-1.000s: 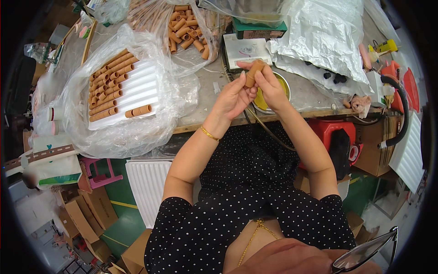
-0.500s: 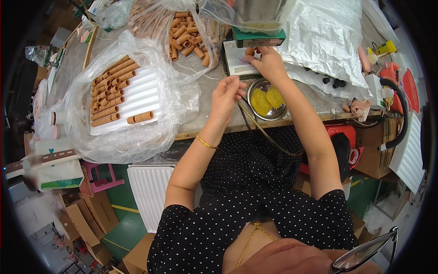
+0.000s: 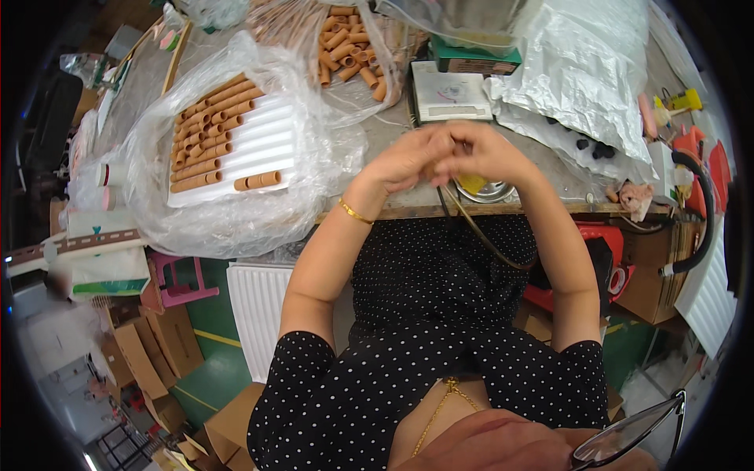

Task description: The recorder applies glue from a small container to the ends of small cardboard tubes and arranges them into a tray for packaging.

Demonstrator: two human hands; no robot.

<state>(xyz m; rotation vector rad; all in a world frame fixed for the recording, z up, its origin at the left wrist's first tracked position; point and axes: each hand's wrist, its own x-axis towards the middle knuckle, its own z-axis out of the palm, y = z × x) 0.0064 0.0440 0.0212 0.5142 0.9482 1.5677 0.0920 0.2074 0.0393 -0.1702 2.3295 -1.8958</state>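
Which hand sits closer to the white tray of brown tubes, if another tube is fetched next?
Left, probably. The left hand is on the side of the white tray, where a loose brown tube lies; the right hand would have to cross over it.

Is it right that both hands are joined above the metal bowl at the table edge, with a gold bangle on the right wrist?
Not quite: the head view shows the gold bangle on the left wrist. The rest holds: left hand and right hand are joined above the metal bowl at the table edge.
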